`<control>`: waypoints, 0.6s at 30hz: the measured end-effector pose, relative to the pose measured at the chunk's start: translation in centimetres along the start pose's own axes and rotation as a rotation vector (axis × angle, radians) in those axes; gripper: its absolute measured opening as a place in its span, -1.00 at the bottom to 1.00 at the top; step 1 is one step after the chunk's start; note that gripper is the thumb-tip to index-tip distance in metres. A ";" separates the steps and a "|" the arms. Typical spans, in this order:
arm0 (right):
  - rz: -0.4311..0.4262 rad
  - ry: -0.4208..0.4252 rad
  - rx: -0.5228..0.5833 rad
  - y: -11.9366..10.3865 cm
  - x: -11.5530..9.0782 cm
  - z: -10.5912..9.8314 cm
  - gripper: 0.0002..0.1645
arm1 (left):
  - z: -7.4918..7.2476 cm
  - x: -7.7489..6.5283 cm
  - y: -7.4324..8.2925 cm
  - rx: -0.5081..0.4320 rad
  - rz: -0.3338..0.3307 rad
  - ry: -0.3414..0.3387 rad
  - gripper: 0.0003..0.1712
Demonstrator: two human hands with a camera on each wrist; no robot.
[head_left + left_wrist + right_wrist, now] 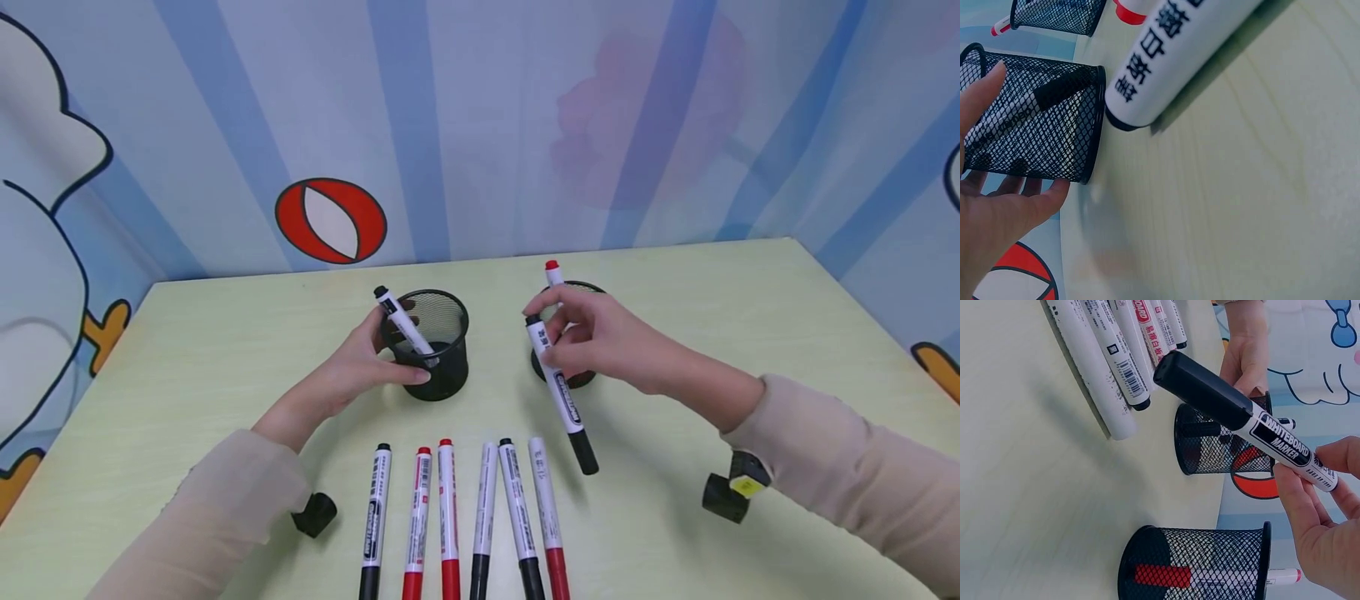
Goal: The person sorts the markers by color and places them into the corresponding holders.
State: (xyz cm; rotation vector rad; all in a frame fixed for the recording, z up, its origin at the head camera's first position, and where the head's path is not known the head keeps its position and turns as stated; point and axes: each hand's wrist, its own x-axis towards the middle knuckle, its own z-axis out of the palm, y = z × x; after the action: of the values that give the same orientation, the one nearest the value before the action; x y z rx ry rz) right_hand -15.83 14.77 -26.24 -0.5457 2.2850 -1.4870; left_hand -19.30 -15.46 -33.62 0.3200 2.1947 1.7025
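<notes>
Pinching a blk-capped whiteboard mkr [558, 387] near the end away from its cap, the R hand [585, 333] has thumb & fingers closed on it; mkr is up off the table, tilted, cap end low & twd the near R, in front of the R mesh cup [1222, 540] in the head view. That cup stands on the table w/ a red mkr [553, 272] in it, cap down, top end poking above the rim. L hand [367, 354] grips the L mesh cup [450, 367], thumb on the near side, fingers round the far L side; a blk mkr [401, 321] leans in it, top sticking out over the L rim. Nearer the wearer, btwn the forearms, six mkrs lie in a row, caps twd the wearer, L to R: blk [375, 508], red [417, 517], red [447, 508], blk [484, 508], blk [519, 504], red [549, 500]. Lt sleeves on both arms, w/ small blk devices at L wrist [315, 514] & R wrist [725, 497]. Table [750, 333] is pale yellow-green, wood-grained; behind it, a blue striped backdrop [487, 125] w/ a red/wht ball print [330, 218].
</notes>
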 end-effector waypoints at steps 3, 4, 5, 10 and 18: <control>-0.004 0.009 0.000 -0.1 0.3 -0.2 -0.48 | 0.0 0.1 0.0 0.000 0.004 -0.003 0.04; -0.005 0.010 0.002 -0.2 0.4 -0.3 -0.48 | 0.0 0.1 0.0 -0.001 0.003 -0.003 0.05; -0.007 0.010 0.004 -0.3 0.4 -0.3 -0.48 | 0.1 0.1 0.0 -0.001 0.003 -0.003 0.05; -0.025 0.012 0.007 -0.6 0.9 -0.4 -0.47 | 0.1 0.1 -0.1 0.001 0.004 -0.004 0.05; -0.043 0.037 -0.008 -1.3 1.9 -0.6 -0.44 | 0.0 0.1 0.0 0.008 0.016 0.001 0.03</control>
State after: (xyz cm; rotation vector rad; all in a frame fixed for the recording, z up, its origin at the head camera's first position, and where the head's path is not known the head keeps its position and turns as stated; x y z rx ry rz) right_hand -17.64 13.78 -24.97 -0.5771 2.3228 -1.5204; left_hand -19.40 -15.40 -33.65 0.3398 2.2061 1.7025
